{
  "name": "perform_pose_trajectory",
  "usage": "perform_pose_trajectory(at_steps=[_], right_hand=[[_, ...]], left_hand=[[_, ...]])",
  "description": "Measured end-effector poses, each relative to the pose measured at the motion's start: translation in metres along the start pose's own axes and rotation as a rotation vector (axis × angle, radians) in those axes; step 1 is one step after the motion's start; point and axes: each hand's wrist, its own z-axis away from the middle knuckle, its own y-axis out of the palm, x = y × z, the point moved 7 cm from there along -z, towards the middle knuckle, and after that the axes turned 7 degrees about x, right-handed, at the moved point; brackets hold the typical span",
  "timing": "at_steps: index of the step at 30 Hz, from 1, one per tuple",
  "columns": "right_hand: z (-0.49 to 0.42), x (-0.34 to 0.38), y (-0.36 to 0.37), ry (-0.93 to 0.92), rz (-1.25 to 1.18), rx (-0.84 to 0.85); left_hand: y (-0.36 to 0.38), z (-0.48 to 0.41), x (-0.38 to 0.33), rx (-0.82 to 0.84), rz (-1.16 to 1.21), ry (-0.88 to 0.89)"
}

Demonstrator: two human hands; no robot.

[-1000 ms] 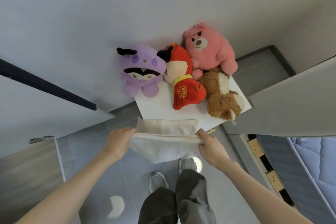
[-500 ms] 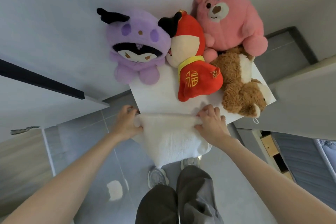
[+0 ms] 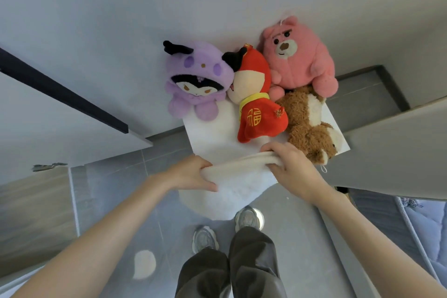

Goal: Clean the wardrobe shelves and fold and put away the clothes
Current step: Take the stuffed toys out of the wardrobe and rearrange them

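Observation:
A folded white cloth (image 3: 232,186) hangs over the front edge of a white shelf top (image 3: 212,133). My left hand (image 3: 191,174) grips its left end and my right hand (image 3: 290,167) grips its right end, fingers curled over the fabric. On the shelf behind the cloth sit a purple plush (image 3: 193,80), a red doll (image 3: 256,104), a pink bear (image 3: 297,58) and a brown plush dog (image 3: 309,128). The right hand is close to the red doll and the brown dog.
A white wardrobe door (image 3: 399,147) stands open at the right, another panel with a dark edge (image 3: 60,94) at the left. Below are grey floor tiles (image 3: 150,215), my shoes and grey trousers. A blue mattress (image 3: 425,220) lies at the lower right.
Both hands have brought the cloth forward from below the shelf edge onto the shelf's front edge. The camera has shifted, so the plush toys sit a little differently in view.

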Motion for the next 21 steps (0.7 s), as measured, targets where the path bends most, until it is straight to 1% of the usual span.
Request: perform_pose_trajectory(at_steps=[3,4,5,6,7,8,9,10,11,14,15,18,21], right_hand=[[0.017,-0.001,-0.023,0.079,0.022,-0.327],[0.024,0.005,-0.025,0.095,0.049,-0.397],[0.030,0.014,-0.023,0.076,0.066,-0.408],[0.035,0.025,-0.017,0.035,0.039,-0.347],[0.039,0.036,-0.006,0.008,-0.039,-0.224],[0.044,0.048,0.009,0.005,-0.130,-0.065],[0.050,0.058,0.026,0.009,-0.183,0.081],[0.056,0.067,0.041,0.008,-0.189,0.174],[0.061,0.073,0.052,-0.001,-0.165,0.205],[0.065,0.084,0.061,0.003,-0.164,0.121],[0.064,0.084,0.059,0.024,-0.188,0.115],[0.061,0.085,0.053,0.056,-0.256,0.205],[0.043,0.078,0.043,0.076,-0.222,0.280]], left_hand=[[-0.012,0.035,-0.019,-0.116,0.191,0.028],[-0.014,0.047,-0.025,-0.166,0.249,0.035],[-0.015,0.058,-0.029,-0.200,0.315,0.038],[-0.014,0.069,-0.033,-0.224,0.384,0.042],[-0.014,0.079,-0.037,-0.240,0.453,0.046],[-0.013,0.089,-0.040,-0.254,0.521,0.051],[-0.013,0.098,-0.043,-0.270,0.566,0.059],[-0.013,0.106,-0.045,-0.287,0.588,0.066],[-0.013,0.113,-0.047,-0.297,0.597,0.076],[-0.008,0.128,-0.048,-0.297,0.633,0.098],[-0.007,0.132,-0.043,-0.326,0.649,0.086],[-0.004,0.134,-0.020,-0.465,0.732,-0.020],[-0.003,0.125,-0.007,-0.542,0.845,-0.109]])
